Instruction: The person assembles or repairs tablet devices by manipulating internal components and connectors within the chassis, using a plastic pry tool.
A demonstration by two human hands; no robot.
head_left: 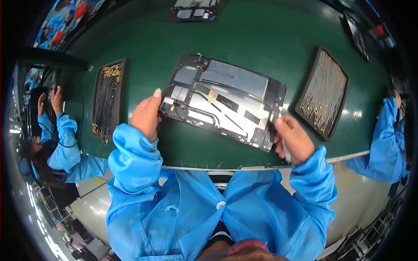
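An opened tablet (224, 106), its inner parts bared, is held tilted above the green bench. Silver plates, black cables and small boards show inside its dark frame. My left hand (147, 115) is closed on the tablet's left edge, thumb on top. At the lower right corner, my right hand (297, 139) grips the other edge between thumb and fingers. A slim whitish stick (285, 150) pokes out beneath that hand's fingers; its kind cannot be made out. The fingers under the tablet are hidden.
On the green bench (143, 37), a dark tray (123, 82) of black cables with gold ends lies left, and another tray (347, 93) of grey cables right. A second opened tablet (194, 9) lies at the far side. Co-workers in blue sleeves (65, 135) flank me.
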